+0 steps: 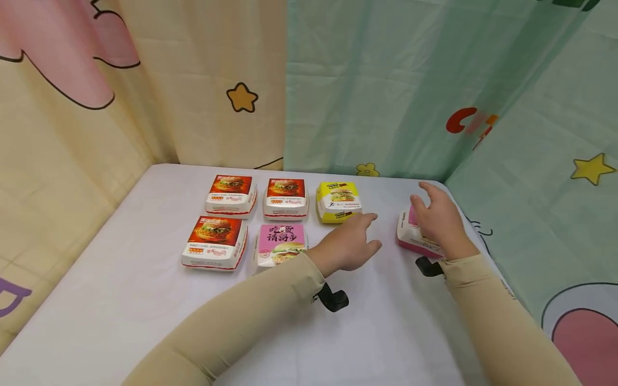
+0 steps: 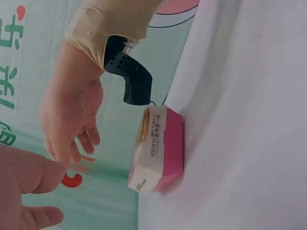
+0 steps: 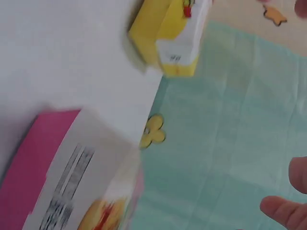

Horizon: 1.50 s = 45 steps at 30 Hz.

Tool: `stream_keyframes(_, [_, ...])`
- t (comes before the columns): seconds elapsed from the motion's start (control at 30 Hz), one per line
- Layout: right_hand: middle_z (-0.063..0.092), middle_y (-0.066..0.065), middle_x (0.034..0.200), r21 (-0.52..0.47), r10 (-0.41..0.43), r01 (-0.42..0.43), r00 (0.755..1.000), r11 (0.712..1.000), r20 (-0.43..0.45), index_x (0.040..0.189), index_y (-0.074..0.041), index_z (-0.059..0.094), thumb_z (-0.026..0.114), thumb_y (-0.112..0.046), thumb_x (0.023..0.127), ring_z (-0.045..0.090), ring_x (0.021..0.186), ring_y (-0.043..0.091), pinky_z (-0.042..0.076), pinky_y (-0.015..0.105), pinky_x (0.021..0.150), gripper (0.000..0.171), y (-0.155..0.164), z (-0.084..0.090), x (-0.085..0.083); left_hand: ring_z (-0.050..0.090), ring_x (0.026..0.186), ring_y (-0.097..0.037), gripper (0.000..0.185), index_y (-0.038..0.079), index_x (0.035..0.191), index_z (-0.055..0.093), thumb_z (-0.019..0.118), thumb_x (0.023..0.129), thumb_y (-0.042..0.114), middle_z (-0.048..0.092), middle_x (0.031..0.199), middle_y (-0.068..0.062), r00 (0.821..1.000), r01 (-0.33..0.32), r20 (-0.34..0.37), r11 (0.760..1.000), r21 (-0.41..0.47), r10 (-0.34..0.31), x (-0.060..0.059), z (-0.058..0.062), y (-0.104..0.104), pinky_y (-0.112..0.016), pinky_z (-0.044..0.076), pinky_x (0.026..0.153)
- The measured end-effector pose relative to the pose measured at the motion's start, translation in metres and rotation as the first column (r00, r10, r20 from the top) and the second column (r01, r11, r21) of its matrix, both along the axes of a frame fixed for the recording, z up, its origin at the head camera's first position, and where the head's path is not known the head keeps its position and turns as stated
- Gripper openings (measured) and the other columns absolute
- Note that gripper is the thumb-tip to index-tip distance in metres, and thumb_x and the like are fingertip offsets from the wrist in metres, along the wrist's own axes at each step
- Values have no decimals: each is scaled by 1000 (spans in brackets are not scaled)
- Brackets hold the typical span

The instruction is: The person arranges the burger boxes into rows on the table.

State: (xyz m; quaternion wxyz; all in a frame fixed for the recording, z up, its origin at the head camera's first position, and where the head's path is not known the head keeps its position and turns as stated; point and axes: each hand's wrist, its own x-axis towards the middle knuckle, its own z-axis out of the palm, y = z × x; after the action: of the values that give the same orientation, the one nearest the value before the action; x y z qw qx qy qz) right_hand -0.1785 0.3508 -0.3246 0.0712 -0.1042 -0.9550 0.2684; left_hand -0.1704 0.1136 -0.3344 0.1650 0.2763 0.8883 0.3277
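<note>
My right hand [image 1: 439, 222] is held above a pink-and-white burger box [image 1: 409, 231] at the right of the table. A gap shows between that hand [image 2: 72, 115] and the box [image 2: 160, 148] in the left wrist view. Stretched across the middle, my left hand [image 1: 345, 244] holds nothing, its thumb and fingers spread. Just beyond it stands a yellow burger box [image 1: 339, 201], partly covered by the hand in the head view. A second pink-and-white burger box [image 1: 282, 241] lies beside the left wrist, partly hidden by the sleeve.
Red-and-white burger boxes stand at the left: one at the back [image 1: 230, 195], another beside it [image 1: 286, 198], a third in front [image 1: 214, 241]. All the boxes sit closed on a white tablecloth [image 1: 120, 300]. Printed curtains [image 1: 357, 91] surround the table's back and sides.
</note>
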Motion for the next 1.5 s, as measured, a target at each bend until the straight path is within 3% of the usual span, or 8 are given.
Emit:
stream_keyframes(0.13, [14, 34, 171, 21, -35, 32, 984, 999, 175, 169, -5, 11, 40, -48, 111, 18, 154, 59, 25, 79, 116, 77, 49, -10, 5, 37, 157, -19, 68, 23, 165, 34, 61, 106, 40, 38, 169, 0, 999, 28, 26, 1000, 9, -28, 1, -6, 12, -43, 41, 123])
stream_keyframes(0.3, [9, 41, 167, 1, -3, 3, 924, 1000, 384, 168, -7, -2, 41, -63, 106, 16, 150, 67, 28, 81, 112, 94, 85, -28, 12, 39, 156, -18, 71, 24, 166, 32, 62, 105, 43, 39, 170, 2, 995, 62, 76, 998, 17, -63, -4, -17, 31, -43, 41, 123])
stream_keyframes(0.4, [7, 40, 168, -55, 29, -5, 897, 998, 442, 168, -12, -6, 44, -71, 102, 15, 150, 67, 30, 81, 111, 101, 91, -39, 15, 42, 154, -20, 73, 24, 166, 31, 63, 104, 44, 40, 169, 1, 990, 68, 118, 997, 33, -71, -8, -24, 43, -44, 44, 121])
stream_keyframes(0.6, [12, 35, 170, -105, 40, 4, 908, 995, 416, 170, -16, -3, 49, -71, 100, 18, 151, 63, 30, 80, 113, 103, 86, -52, 18, 45, 152, -23, 76, 22, 166, 31, 66, 102, 42, 43, 168, -1, 978, 45, 201, 994, 98, -64, -12, -39, 60, -47, 41, 122])
stream_keyframes(0.83, [19, 35, 169, -84, 107, -80, 912, 993, 395, 170, -15, 9, 57, -66, 99, 26, 149, 61, 34, 78, 113, 100, 63, -53, 25, 38, 156, -24, 82, 21, 169, 24, 68, 102, 39, 34, 172, -6, 975, -10, 221, 992, 130, -20, -12, -54, 65, -49, 35, 126])
stream_keyframes(1.0, [25, 35, 168, -70, 148, -132, 915, 989, 375, 170, -14, 17, 60, -63, 99, 29, 149, 61, 37, 76, 112, 96, 47, -55, 30, 24, 163, -27, 86, 26, 170, 21, 67, 100, 49, 21, 177, -7, 969, -69, 243, 993, 92, 45, -10, -60, 65, -51, 29, 129])
stream_keyframes(1.27, [30, 34, 166, -56, 173, -164, 919, 985, 353, 168, -11, 22, 61, -60, 100, 34, 148, 60, 37, 75, 112, 93, 28, -57, 31, 25, 162, -29, 77, 31, 168, 25, 62, 103, 43, 14, 178, -8, 968, -114, 232, 990, 80, 93, -6, -65, 59, -52, 31, 128])
stream_keyframes(1.5, [33, 33, 165, -56, 176, -167, 922, 984, 346, 168, -12, 24, 62, -60, 100, 38, 146, 58, 39, 75, 111, 91, 17, -58, 30, 31, 160, -29, 70, 33, 167, 28, 60, 105, 45, 17, 177, -7, 966, -144, 227, 985, 91, 121, -3, -69, 51, -55, 34, 126])
